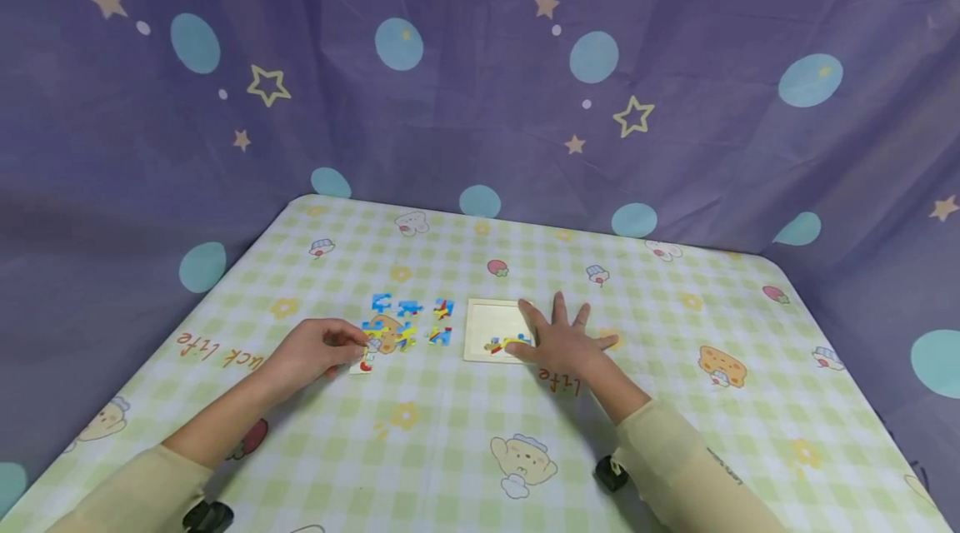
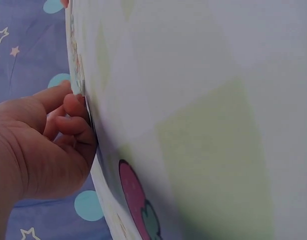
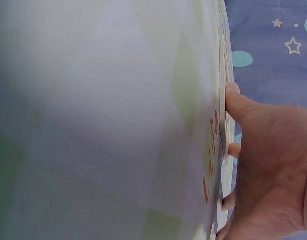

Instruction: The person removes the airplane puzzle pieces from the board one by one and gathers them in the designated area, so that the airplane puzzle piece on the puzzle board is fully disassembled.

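Note:
My left hand (image 1: 311,354) is at the left group of jigsaw pieces, thumb and index finger pinching a puzzle piece (image 1: 372,345) at the group's near edge. In the left wrist view the left hand (image 2: 48,145) is low against the tabletop, its other fingers curled. My right hand (image 1: 564,345) lies spread over the right side of a pale wooden puzzle tray (image 1: 487,319). Its thumb reaches over joined colourful pieces (image 1: 497,346) in the tray's lower right, partly covering them. The right wrist view shows the right hand's thumb (image 3: 238,102) on the tray's edge.
Several loose blue, yellow and red pieces lie left of the tray, among them a blue piece (image 1: 382,301) and a red-yellow piece (image 1: 443,310). A green checked tablecloth (image 1: 450,425) covers the table. Purple curtains (image 1: 480,100) hang behind and beside it.

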`<state>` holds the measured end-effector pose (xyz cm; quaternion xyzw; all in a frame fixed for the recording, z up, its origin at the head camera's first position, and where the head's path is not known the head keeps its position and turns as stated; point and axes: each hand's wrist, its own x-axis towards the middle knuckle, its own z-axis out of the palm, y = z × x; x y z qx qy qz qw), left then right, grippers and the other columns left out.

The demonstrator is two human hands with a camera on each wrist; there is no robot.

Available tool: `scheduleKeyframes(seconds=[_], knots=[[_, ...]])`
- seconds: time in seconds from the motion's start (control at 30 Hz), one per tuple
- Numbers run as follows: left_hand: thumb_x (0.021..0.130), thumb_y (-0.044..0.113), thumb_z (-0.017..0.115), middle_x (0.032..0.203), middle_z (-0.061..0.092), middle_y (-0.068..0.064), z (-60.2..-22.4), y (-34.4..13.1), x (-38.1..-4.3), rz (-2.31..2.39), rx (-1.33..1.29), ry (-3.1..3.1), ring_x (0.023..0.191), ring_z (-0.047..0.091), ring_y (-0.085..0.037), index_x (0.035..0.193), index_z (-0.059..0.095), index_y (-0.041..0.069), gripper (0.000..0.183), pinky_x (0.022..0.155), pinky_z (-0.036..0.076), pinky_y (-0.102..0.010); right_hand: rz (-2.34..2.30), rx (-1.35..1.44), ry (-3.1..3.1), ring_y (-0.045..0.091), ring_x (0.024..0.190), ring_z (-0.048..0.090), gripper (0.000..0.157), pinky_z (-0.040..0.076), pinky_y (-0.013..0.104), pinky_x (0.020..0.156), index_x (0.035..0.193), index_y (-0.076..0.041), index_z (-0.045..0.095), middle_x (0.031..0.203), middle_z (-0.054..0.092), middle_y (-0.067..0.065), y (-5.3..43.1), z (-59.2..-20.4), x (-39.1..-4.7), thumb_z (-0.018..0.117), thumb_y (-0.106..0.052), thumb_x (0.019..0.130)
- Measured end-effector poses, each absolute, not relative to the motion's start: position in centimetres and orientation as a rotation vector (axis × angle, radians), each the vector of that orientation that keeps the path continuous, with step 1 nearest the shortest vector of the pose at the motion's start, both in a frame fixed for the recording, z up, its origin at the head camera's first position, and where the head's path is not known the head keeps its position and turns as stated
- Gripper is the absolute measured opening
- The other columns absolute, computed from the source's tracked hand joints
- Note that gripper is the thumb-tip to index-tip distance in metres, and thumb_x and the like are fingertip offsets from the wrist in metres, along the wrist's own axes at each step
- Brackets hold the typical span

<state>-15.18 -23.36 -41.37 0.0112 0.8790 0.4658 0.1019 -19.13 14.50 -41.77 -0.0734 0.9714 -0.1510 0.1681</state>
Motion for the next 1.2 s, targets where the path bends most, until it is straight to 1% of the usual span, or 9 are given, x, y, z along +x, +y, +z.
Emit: scheduleKeyframes(seconds=[0.17,0.33,0.47,0.63,0.83,0.97,1.07,1.2], knots=[[0.098,0.022,0.069,0.112,0.069,-0.01,-41.2,-23.3,-15.1,1.35,0.015,2.636,0.065,0.056,-0.023,0.116,0.071,0.004,0.025,0.06,0.051,-0.037,-0.45,-0.209,2.752,0.059,0.142,-0.017,0.086,0.001,0.094,0.083,0.162,-0.04,0.015,0.166,-0.011,0.019,14.6,-41.9,-19.2,0.052,-0.073,0.092],[0.099,0.025,0.068,0.112,0.068,-0.011,-41.2,-23.2,-15.1,1.341,-0.003,2.644,0.064,0.057,-0.024,0.117,0.07,0.004,0.028,0.059,0.05,-0.037,-0.452,-0.213,2.743,0.058,0.142,-0.019,0.08,0.0,0.094,0.083,0.162,-0.041,0.013,0.166,-0.013,0.019,14.7,-42.0,-19.4,0.045,-0.072,0.095],[0.099,0.026,0.068,0.111,0.069,-0.011,-41.3,-23.2,-15.1,1.341,0.004,2.651,0.063,0.056,-0.024,0.116,0.07,0.004,0.028,0.059,0.049,-0.037,-0.466,-0.214,2.738,0.058,0.142,-0.018,0.073,-0.001,0.094,0.083,0.162,-0.041,0.013,0.166,-0.012,0.018,14.8,-41.9,-19.3,0.04,-0.068,0.099],[0.099,0.024,0.067,0.111,0.069,-0.011,-41.2,-23.3,-15.2,1.351,0.007,2.649,0.063,0.056,-0.024,0.116,0.07,0.004,0.027,0.058,0.05,-0.037,-0.481,-0.203,2.739,0.057,0.143,-0.018,0.065,-0.003,0.093,0.083,0.162,-0.041,0.014,0.167,-0.012,0.017,14.7,-42.0,-19.4,0.037,-0.059,0.104],[0.099,0.024,0.066,0.112,0.068,-0.012,-40.9,-23.0,-15.2,1.36,-0.002,2.633,0.066,0.057,-0.023,0.116,0.07,0.003,0.027,0.06,0.05,-0.036,-0.462,-0.203,2.743,0.058,0.143,-0.018,0.064,-0.003,0.093,0.083,0.162,-0.041,0.013,0.167,-0.012,0.017,14.7,-42.1,-19.5,0.038,-0.055,0.105],[0.101,0.027,0.065,0.111,0.067,-0.011,-40.6,-22.7,-15.1,1.377,-0.012,2.588,0.063,0.057,-0.023,0.119,0.069,0.004,0.029,0.054,0.046,-0.034,-0.449,-0.201,2.744,0.057,0.143,-0.017,0.064,-0.002,0.093,0.084,0.162,-0.042,0.012,0.167,-0.012,0.017,14.7,-42.2,-19.6,0.038,-0.056,0.105],[0.101,0.028,0.064,0.108,0.067,-0.01,-40.3,-22.5,-15.0,1.393,-0.007,2.557,0.061,0.055,-0.023,0.121,0.068,0.005,0.031,0.048,0.041,-0.032,-0.443,-0.198,2.746,0.057,0.143,-0.017,0.064,-0.001,0.093,0.084,0.162,-0.042,0.012,0.167,-0.012,0.017,14.7,-42.3,-19.6,0.038,-0.056,0.105],[0.102,0.028,0.064,0.108,0.067,-0.011,-40.1,-22.1,-14.9,1.415,0.034,2.548,0.061,0.056,-0.024,0.122,0.068,0.006,0.031,0.044,0.038,-0.031,-0.45,-0.201,2.746,0.058,0.143,-0.017,0.064,-0.002,0.094,0.083,0.162,-0.042,0.012,0.167,-0.012,0.017,14.7,-42.2,-19.5,0.038,-0.056,0.105]])
